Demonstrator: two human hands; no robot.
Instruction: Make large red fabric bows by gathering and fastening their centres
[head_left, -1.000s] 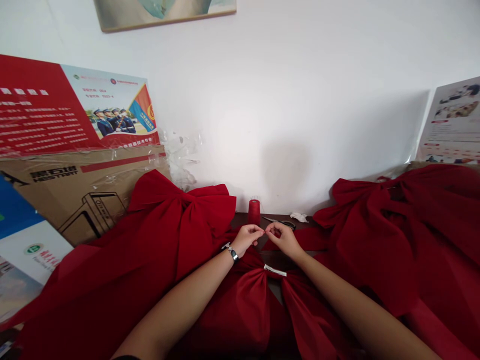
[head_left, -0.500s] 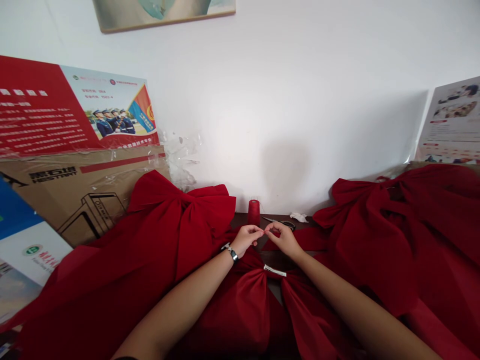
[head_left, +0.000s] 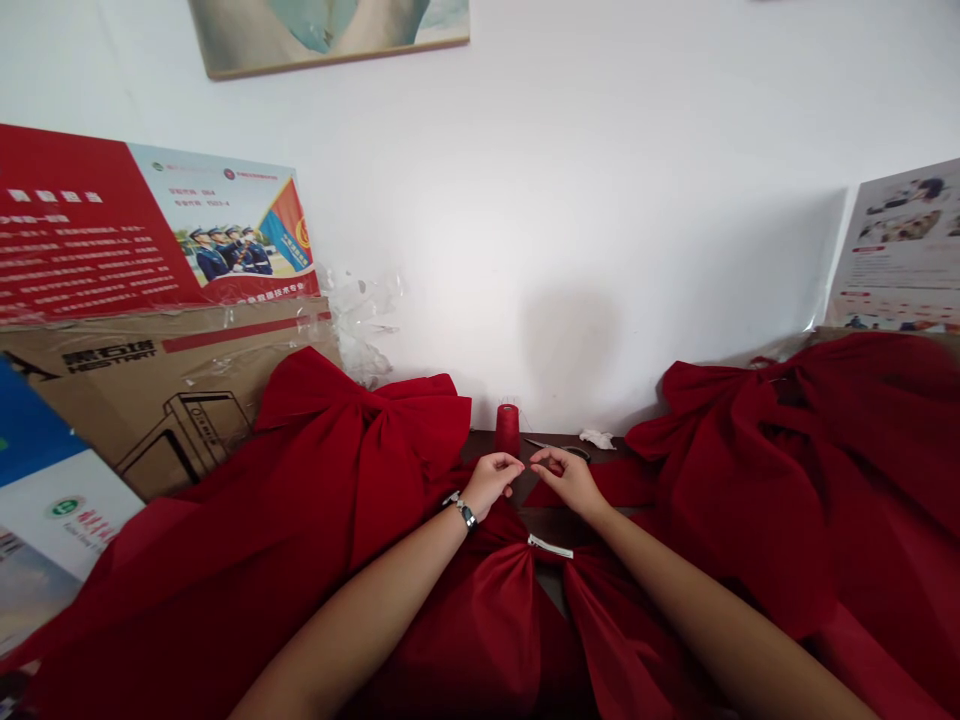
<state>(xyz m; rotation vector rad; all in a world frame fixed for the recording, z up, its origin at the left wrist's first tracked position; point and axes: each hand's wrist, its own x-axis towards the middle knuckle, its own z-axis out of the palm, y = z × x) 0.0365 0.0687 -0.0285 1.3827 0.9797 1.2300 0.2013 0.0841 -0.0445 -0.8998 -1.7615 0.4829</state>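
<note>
My left hand (head_left: 491, 482), with a watch at its wrist, is closed in a pinch; whatever sits between the fingertips is too small to make out. Just across a narrow gap, my right hand (head_left: 566, 478) also pinches thumb and forefinger together on something I cannot make out. Behind them stands a spool of red thread (head_left: 508, 430). A pair of scissors (head_left: 574, 452) lies partly hidden behind my right hand. Below my hands is gathered red cloth (head_left: 499, 610) with a white clip (head_left: 550, 547) across its gather.
A large red bow (head_left: 367, 420) lies at left, and more red bow cloth (head_left: 750, 470) is heaped at right. Crumpled white tissue (head_left: 597, 439) rests by the wall. A cardboard box (head_left: 187, 400) and a printed board (head_left: 225, 220) stand at left, another board (head_left: 900, 250) at right.
The fingertips of my two hands, almost touching before, are now slightly apart. The view has tilted up a little; cloth, spool and scissors lie as they were.
</note>
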